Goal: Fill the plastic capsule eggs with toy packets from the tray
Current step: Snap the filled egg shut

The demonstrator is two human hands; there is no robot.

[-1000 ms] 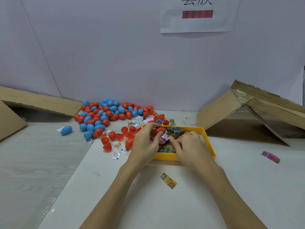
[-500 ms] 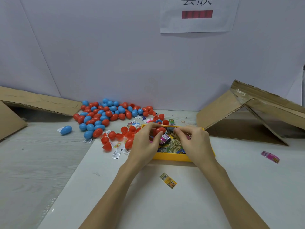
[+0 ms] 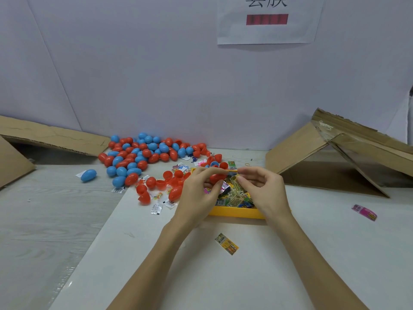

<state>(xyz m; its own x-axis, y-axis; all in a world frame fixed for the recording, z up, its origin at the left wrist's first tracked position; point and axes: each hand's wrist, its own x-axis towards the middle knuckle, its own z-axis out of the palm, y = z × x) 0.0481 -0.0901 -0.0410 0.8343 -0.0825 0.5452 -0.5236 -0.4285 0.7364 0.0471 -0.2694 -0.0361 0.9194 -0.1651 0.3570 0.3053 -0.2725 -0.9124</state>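
Note:
A yellow tray [image 3: 234, 212] holds several printed toy packets [image 3: 237, 194] in the middle of the white table. My left hand [image 3: 196, 193] hovers over the tray's left side and grips a red capsule egg [image 3: 218, 177], with a pink packet under its fingers. My right hand [image 3: 262, 189] is over the tray's right side, its thumb and forefinger pinching a small packet [image 3: 233, 173] held against the egg. A heap of red and blue eggs [image 3: 143, 153] lies at the back left. Open red egg halves [image 3: 156, 183] lie just left of the tray.
A loose yellow packet [image 3: 226, 243] lies in front of the tray and a pink one [image 3: 364, 212] at the far right. A single blue egg [image 3: 89, 175] sits apart at the left. Folded cardboard [image 3: 330, 153] stands at the back right, more cardboard [image 3: 44, 139] at the back left.
My right hand lifted from the tray's packets and came up toward the far rim, pinching a small packet next to the red egg. My left hand stayed on the egg and rose slightly.

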